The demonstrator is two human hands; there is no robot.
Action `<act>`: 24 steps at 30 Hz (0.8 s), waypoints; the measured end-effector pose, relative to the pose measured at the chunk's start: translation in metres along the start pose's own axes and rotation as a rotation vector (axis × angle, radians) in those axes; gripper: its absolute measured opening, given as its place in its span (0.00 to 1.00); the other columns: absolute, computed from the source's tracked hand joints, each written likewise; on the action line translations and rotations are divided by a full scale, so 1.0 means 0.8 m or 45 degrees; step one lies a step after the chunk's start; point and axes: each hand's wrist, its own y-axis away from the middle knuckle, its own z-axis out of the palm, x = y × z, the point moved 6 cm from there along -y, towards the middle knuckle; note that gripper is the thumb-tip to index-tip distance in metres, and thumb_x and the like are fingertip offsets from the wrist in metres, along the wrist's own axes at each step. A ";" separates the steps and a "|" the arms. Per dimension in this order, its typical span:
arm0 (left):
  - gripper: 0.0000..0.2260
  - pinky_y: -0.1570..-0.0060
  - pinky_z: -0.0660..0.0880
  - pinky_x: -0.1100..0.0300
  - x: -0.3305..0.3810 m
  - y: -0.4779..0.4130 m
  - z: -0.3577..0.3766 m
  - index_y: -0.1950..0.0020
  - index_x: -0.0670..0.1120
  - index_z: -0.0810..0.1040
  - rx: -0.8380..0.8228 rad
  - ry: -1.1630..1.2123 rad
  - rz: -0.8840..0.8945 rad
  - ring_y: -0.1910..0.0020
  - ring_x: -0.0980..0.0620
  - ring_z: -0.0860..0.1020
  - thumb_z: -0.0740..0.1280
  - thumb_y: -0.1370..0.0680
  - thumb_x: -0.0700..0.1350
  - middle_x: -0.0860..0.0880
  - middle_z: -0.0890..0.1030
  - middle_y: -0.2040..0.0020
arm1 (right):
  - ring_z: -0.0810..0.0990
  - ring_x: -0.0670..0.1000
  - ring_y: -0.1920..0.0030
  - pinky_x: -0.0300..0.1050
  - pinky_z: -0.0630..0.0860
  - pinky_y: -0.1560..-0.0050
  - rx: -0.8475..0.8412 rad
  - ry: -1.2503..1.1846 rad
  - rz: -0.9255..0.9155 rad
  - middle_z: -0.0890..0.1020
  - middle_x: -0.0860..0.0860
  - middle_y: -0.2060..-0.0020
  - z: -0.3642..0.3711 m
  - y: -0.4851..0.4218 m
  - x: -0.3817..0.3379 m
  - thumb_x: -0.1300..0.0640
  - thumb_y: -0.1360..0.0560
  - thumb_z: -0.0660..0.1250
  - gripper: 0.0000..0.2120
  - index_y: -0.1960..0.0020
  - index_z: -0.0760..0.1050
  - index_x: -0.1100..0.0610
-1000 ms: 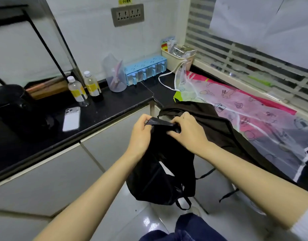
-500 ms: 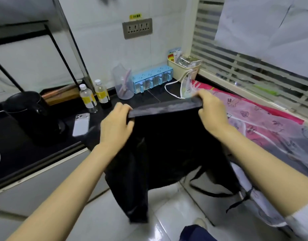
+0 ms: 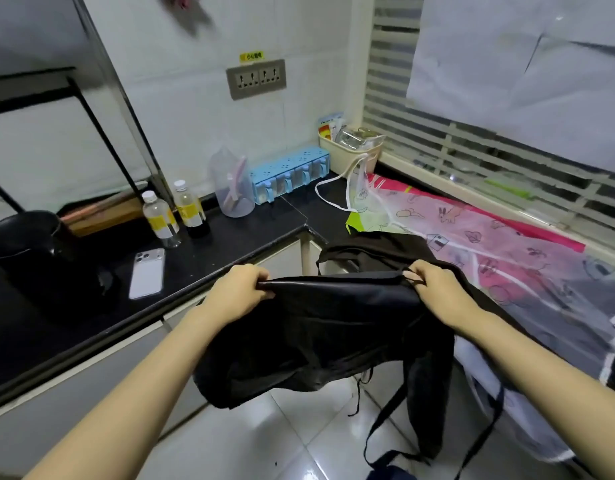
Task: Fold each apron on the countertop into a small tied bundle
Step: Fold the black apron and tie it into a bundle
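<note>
Black pot (image 3: 23, 237): cut off at left edge. Yellow label (image 3: 251, 56) above socket (image 3: 256, 79): text too small to read. Pink apron (image 3: 500, 244): cut off at right edge.

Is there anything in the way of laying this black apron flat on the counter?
Yes. The pink apron covers most of the right counter beside the black apron; a phone and two bottles sit on the left counter.

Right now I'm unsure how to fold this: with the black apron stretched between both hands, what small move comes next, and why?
Probably bring the left hand across to the right hand, doubling the black apron. Each hand grips one end of its top edge, and the cloth hangs spread over the floor, straps dangling.
</note>
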 end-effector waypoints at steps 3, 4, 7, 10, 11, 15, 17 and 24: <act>0.09 0.69 0.68 0.60 0.001 -0.009 -0.009 0.66 0.49 0.75 -0.031 0.003 -0.026 0.62 0.52 0.76 0.72 0.28 0.45 0.52 0.77 0.66 | 0.71 0.51 0.65 0.44 0.66 0.63 -0.071 -0.081 -0.025 0.75 0.53 0.69 -0.014 0.012 0.004 0.54 0.23 0.65 0.11 0.63 0.72 0.56; 0.09 0.67 0.68 0.59 0.002 -0.014 -0.012 0.66 0.49 0.75 -0.024 0.016 -0.019 0.62 0.52 0.76 0.73 0.28 0.44 0.52 0.77 0.66 | 0.72 0.49 0.66 0.41 0.66 0.64 -0.107 -0.132 -0.041 0.76 0.53 0.68 -0.019 0.017 0.001 0.50 0.24 0.66 0.12 0.61 0.74 0.57; 0.07 0.61 0.73 0.55 0.015 -0.032 -0.023 0.65 0.49 0.75 -0.034 0.029 0.064 0.61 0.51 0.77 0.72 0.30 0.42 0.52 0.77 0.65 | 0.78 0.44 0.61 0.36 0.72 0.58 -0.216 -0.144 -0.125 0.82 0.46 0.62 -0.036 0.029 -0.009 0.46 0.29 0.72 0.08 0.58 0.78 0.50; 0.06 0.59 0.71 0.58 0.044 -0.050 -0.022 0.58 0.45 0.76 -0.272 0.002 0.225 0.61 0.54 0.75 0.72 0.29 0.45 0.50 0.78 0.62 | 0.75 0.33 0.60 0.25 0.69 0.59 -0.232 -0.068 -0.141 0.79 0.39 0.61 -0.063 0.030 -0.009 0.55 0.27 0.71 0.07 0.58 0.74 0.45; 0.07 0.60 0.69 0.61 0.053 -0.056 -0.022 0.57 0.46 0.76 -0.337 -0.010 0.249 0.62 0.54 0.75 0.71 0.28 0.46 0.50 0.78 0.61 | 0.74 0.33 0.62 0.25 0.68 0.60 -0.190 -0.050 -0.123 0.78 0.39 0.63 -0.078 0.026 -0.006 0.59 0.26 0.70 0.11 0.60 0.73 0.46; 0.10 0.65 0.65 0.63 0.092 -0.102 -0.040 0.64 0.50 0.73 -0.249 -0.078 0.357 0.61 0.52 0.73 0.71 0.26 0.46 0.52 0.75 0.65 | 0.75 0.50 0.63 0.34 0.70 0.63 -0.052 0.201 -0.019 0.78 0.49 0.65 -0.139 0.002 0.016 0.63 0.25 0.65 0.09 0.62 0.71 0.54; 0.08 0.60 0.63 0.60 0.116 -0.131 -0.047 0.57 0.45 0.77 -0.182 -0.158 0.403 0.56 0.51 0.72 0.72 0.27 0.48 0.50 0.73 0.59 | 0.76 0.56 0.58 0.48 0.74 0.58 -0.069 0.563 -0.006 0.80 0.54 0.58 -0.164 -0.014 0.026 0.61 0.26 0.64 0.02 0.56 0.71 0.58; 0.13 0.59 0.70 0.55 0.217 -0.224 -0.072 0.48 0.47 0.80 0.012 -0.584 0.552 0.50 0.47 0.75 0.73 0.29 0.52 0.49 0.78 0.50 | 0.81 0.54 0.48 0.42 0.66 0.63 0.031 1.621 0.015 0.81 0.50 0.49 -0.225 -0.079 0.039 0.62 0.22 0.58 0.08 0.46 0.71 0.52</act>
